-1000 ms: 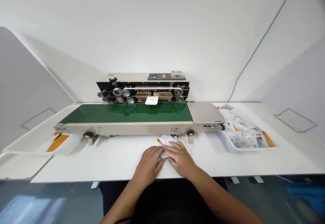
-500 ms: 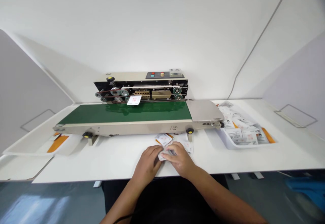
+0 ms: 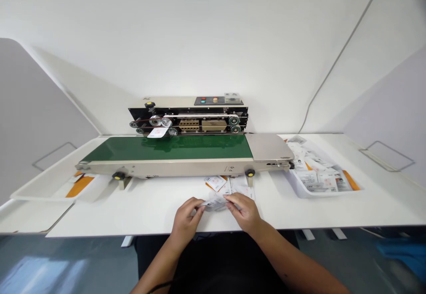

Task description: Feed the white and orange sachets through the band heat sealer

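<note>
Between my two hands a small printed packet (image 3: pixel 214 203) is stretched out just above the table's front part. My left hand (image 3: pixel 187 217) pinches its left end, and my right hand (image 3: pixel 244 212) pinches the right end. Just beyond my fingers, several flat white packets (image 3: pixel 216 183), with bits of orange showing, lie on the table under the conveyor's front edge. Another white packet (image 3: pixel 157 132) with pink print sticks out of the band sealing machine (image 3: pixel 206 125), over the green belt (image 3: pixel 173 148).
A white bin (image 3: pixel 319 194) at the right holds a pile of packets and something orange. The left bin (image 3: pixel 33 196) has packets and an orange piece inside. A metal plate (image 3: pixel 269 146) extends the conveyor's right end. Black knobs (image 3: pixel 250 172) stick out in front.
My hands have drawn apart, and the packet between them is now held by its two ends. The packet in the sealing machine has travelled left along the belt.
</note>
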Demonstrator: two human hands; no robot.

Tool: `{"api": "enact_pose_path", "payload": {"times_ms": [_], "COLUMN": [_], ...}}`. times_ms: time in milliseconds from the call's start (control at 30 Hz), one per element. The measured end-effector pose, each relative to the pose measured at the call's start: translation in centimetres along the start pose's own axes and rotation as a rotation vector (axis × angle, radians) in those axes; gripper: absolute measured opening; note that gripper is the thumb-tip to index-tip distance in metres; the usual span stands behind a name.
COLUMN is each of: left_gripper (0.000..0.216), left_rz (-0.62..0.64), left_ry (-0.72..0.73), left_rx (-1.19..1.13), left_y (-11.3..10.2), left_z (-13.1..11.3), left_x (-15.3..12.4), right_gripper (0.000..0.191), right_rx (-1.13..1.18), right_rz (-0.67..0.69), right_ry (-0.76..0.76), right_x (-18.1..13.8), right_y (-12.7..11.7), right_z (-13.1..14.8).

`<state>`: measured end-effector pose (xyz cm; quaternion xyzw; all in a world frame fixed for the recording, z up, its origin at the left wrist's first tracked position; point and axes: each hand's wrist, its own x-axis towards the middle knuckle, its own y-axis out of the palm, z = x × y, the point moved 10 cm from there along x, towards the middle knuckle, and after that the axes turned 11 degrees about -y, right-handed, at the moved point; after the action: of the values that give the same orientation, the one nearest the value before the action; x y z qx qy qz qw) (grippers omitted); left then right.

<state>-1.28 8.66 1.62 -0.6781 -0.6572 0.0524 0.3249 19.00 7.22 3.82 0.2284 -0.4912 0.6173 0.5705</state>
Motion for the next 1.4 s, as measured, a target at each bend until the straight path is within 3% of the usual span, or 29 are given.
{"api": "enact_pose_path", "payload": {"times_ms": [167,300,467,700,900,1100,1200,1300,1400], "left_gripper": [0.03,0.043,0.044,0.033,0.027,0.03,0.029,0.026,0.027], "left_rz": [0.111,0.19,0.24,0.208,0.127,0.14,0.215,0.331,0.346], "left_ry": [-0.232,-0.314,-0.336,-0.298,-0.402,-0.447,-0.432,-0.385,-0.331], "left_rx": [-0.208,-0.299,-0.338,-0.278,-0.373,-0.441,-0.42,-0.347,-0.35], "left_y": [1.1,1.8,1.8,1.2,1.4,1.9,2.4,3.2,3.2], "left_z": [2.8,3.5,3.2,2.6,4.2,4.9,4.3,3.2,2.5], "left_x": [0.1,0.1,0.4,0.9,0.3,-0.1,-0.2,-0.3,-0.1], "right_gripper": [0.041,0.038,0.032,0.054,0.03,0.025,0.025,0.017,0.015], "right_rx": [0.041,0.114,0.24,0.385,0.386,0.45,0.354,0.29,0.279], "right_rz": [0.102,0.096,0.085,0.196,0.248,0.277,0.435,0.72,0.929], "right_ry": [-0.075,-0.096,0.062,0.347,0.524,0.651,0.639,0.521,0.419], "right_x": [0.0,0.0,-0.5,-2.0,-3.4,-4.4,-3.4,-1.6,0.4], "right_y": [0.9,0.9,1.0,2.8,3.8,4.7,4.7,5.0,4.0], "right_z": [1.0,1.1,-0.4,-2.7,-4.4,-5.4,-4.5,-2.2,-0.6]}}
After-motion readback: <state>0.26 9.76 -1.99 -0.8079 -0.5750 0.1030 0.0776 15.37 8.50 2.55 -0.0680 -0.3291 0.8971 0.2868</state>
